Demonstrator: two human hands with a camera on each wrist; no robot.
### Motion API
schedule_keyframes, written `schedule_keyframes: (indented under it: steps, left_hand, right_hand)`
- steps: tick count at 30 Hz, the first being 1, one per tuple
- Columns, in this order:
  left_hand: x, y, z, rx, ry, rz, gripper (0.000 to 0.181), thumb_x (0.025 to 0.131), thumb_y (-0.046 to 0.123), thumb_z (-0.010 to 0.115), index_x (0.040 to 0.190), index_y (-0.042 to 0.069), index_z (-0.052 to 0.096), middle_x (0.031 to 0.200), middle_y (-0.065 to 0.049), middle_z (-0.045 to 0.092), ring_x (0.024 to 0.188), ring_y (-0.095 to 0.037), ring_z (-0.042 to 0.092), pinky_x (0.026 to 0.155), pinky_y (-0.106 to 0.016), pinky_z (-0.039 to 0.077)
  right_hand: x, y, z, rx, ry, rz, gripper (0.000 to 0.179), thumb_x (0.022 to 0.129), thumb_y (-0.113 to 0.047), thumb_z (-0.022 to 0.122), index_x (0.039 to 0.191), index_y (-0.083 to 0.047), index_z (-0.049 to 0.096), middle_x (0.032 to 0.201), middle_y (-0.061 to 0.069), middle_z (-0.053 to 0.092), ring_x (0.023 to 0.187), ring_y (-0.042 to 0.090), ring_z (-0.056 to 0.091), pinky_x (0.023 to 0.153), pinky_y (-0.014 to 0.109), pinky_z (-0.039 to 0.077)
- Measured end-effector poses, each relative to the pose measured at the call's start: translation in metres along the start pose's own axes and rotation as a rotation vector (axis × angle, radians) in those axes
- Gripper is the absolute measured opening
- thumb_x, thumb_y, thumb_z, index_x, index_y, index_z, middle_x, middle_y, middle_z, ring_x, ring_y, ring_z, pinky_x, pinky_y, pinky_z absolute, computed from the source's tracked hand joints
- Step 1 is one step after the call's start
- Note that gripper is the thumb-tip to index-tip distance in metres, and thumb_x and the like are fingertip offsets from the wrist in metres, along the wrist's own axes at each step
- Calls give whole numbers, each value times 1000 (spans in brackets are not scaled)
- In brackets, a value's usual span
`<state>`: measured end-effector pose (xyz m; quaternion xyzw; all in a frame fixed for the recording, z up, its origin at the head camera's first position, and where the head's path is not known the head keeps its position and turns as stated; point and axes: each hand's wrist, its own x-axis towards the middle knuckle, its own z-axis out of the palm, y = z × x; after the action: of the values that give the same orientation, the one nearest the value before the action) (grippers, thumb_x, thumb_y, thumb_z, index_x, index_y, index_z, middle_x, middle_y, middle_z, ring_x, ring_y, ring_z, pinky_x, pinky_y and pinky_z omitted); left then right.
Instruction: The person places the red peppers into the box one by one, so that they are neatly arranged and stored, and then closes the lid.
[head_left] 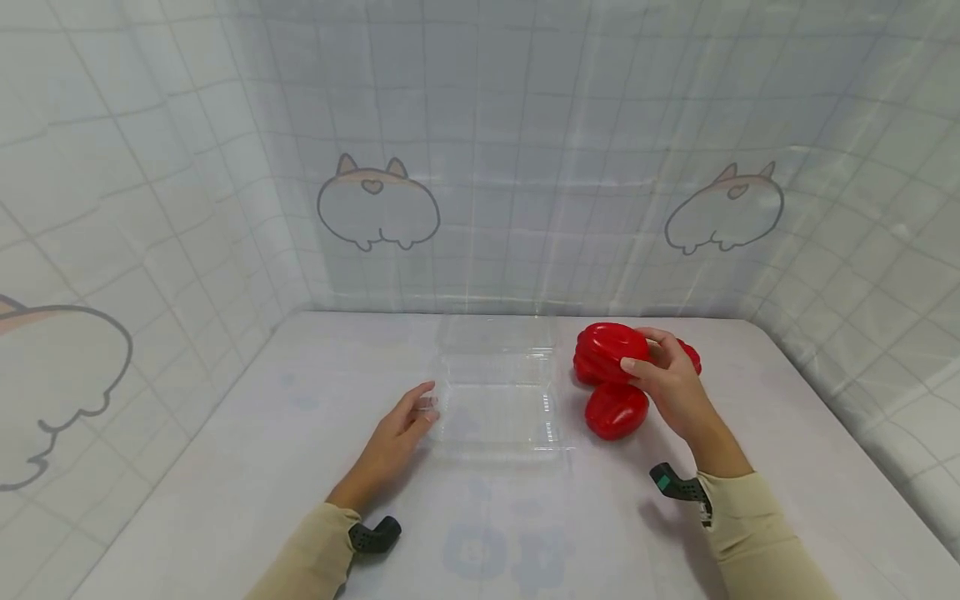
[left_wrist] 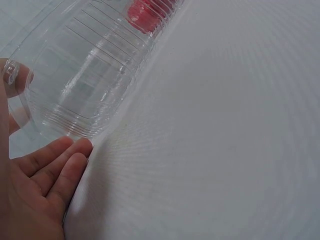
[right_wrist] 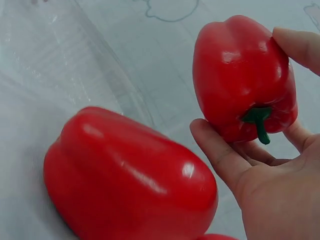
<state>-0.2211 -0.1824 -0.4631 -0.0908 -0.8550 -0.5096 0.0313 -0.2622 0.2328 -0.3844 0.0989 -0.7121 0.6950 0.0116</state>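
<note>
A glossy red bell pepper [right_wrist: 245, 75] with a green stem is held in my right hand [head_left: 675, 387], its thumb and fingers on opposite sides of it. In the head view this pepper [head_left: 611, 346] is just right of a clear plastic container [head_left: 491, 417]. Another red pepper [head_left: 617, 412] lies nearer me, and more red [head_left: 690, 357] shows behind the right hand, partly hidden. My left hand [head_left: 397, 429] is at the container's left side. In the left wrist view its fingers [left_wrist: 65, 175] are nearly straight, with their tips at the clear wall [left_wrist: 95, 65].
The container's raised clear lid [head_left: 495, 333] stands toward the back of the white-covered table [head_left: 315, 467]. A pale gridded curtain [head_left: 495, 167] with cartoon animal drawings closes off the back and both sides. Dark wrist-worn devices [head_left: 375, 535] sit at both cuffs.
</note>
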Motion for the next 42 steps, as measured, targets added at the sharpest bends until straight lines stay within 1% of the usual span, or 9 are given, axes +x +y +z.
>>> schedule_keyframes:
  steps: [3, 9, 14, 18, 21, 27, 31, 36, 42]
  left_hand:
    - [2, -2, 0, 3, -5, 12, 51, 105, 30, 55, 153, 22, 40, 140, -9, 55, 126, -26, 54, 109, -53, 39]
    - [0, -1, -3, -2, 3, 9, 53, 104, 34, 56, 153, 21, 40, 139, -9, 56, 126, -26, 54, 109, -52, 40]
    - [-3, 1, -5, -18, 11, 11, 52, 104, 29, 56, 153, 19, 41, 138, -10, 57, 124, -26, 55, 107, -52, 41]
    - [-3, -2, -4, -19, 8, 7, 53, 104, 32, 56, 153, 19, 41, 138, -10, 57, 125, -26, 55, 108, -52, 41]
    - [-1, -4, -2, -18, 3, 5, 54, 103, 36, 56, 153, 21, 40, 139, -9, 56, 125, -25, 55, 109, -52, 40]
    - [1, -3, -1, -11, 4, 11, 51, 104, 35, 56, 152, 24, 41, 139, -9, 56, 125, -25, 55, 109, -52, 40]
    - [2, -1, 0, 0, 4, 11, 52, 104, 34, 55, 152, 23, 41, 139, -9, 56, 125, -26, 55, 108, -52, 40]
    - [3, -2, 1, 3, -2, 21, 54, 104, 36, 55, 153, 20, 41, 139, -10, 57, 125, -26, 55, 108, -53, 41]
    - [2, 1, 1, -1, -2, 15, 50, 104, 33, 55, 152, 23, 42, 140, -10, 56, 125, -27, 55, 108, -52, 41]
  right_hand:
    - [0, -3, 4, -74, -11, 7, 70, 92, -23, 73, 148, -12, 32, 146, 13, 40, 126, 27, 45, 89, 30, 55]
    - [8, -5, 16, -111, -38, 29, 76, 90, -28, 76, 149, -11, 31, 148, 13, 40, 130, 31, 45, 90, 31, 55]
    - [14, -5, 27, -160, -37, 17, 79, 88, -33, 77, 150, -12, 33, 147, 13, 44, 132, 33, 46, 95, 41, 53]
    - [16, -4, 32, -195, -45, 38, 78, 88, -36, 77, 150, -14, 35, 145, 14, 46, 130, 34, 47, 97, 50, 51]
    - [16, -4, 35, -209, -65, 48, 76, 88, -37, 77, 149, -14, 37, 143, 14, 48, 129, 34, 47, 95, 52, 52]
    - [18, -4, 39, -219, -114, 68, 76, 86, -42, 78, 147, -17, 40, 139, 12, 51, 125, 34, 51, 94, 54, 52]
    - [20, -3, 43, -200, -148, 87, 76, 84, -41, 80, 146, -19, 41, 138, 10, 53, 123, 34, 54, 96, 57, 50]
    - [20, 0, 48, -184, -165, 89, 77, 83, -41, 81, 145, -19, 41, 137, 9, 54, 124, 33, 53, 95, 57, 50]
    - [21, 1, 55, -192, -166, 88, 78, 81, -42, 82, 144, -17, 43, 138, 9, 52, 126, 33, 50, 96, 58, 49]
